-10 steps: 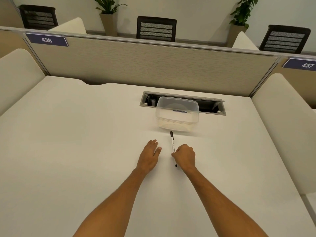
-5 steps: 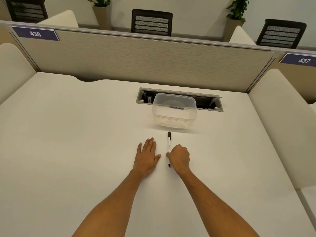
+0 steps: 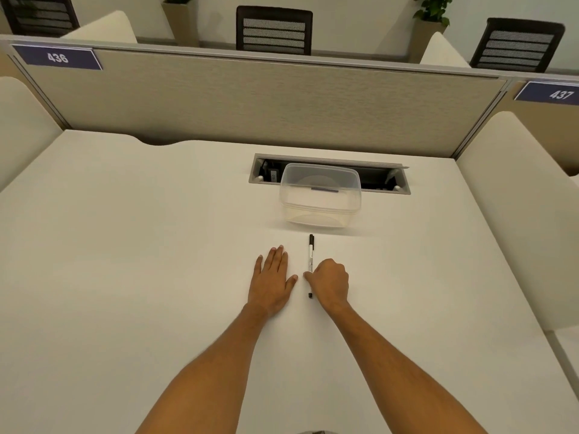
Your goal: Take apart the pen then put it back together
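Observation:
A slim white pen (image 3: 310, 256) with a black cap and a black end lies on the white desk, pointing away from me, in one piece. My right hand (image 3: 329, 281) is curled beside it, thumb and fingertips closed on the lower part of the barrel. My left hand (image 3: 272, 278) rests flat on the desk just left of the pen, fingers together and stretched out, not touching the pen.
A clear plastic container (image 3: 319, 195) stands just beyond the pen's cap, in front of an open cable tray (image 3: 398, 181) set into the desk. A beige partition (image 3: 250, 98) closes the far edge. Padded side panels (image 3: 513, 189) flank the desk.
My left hand has flattened onto the desk with its fingers stretched out. The pen has turned slightly to point straight away from me. My right hand keeps its hold.

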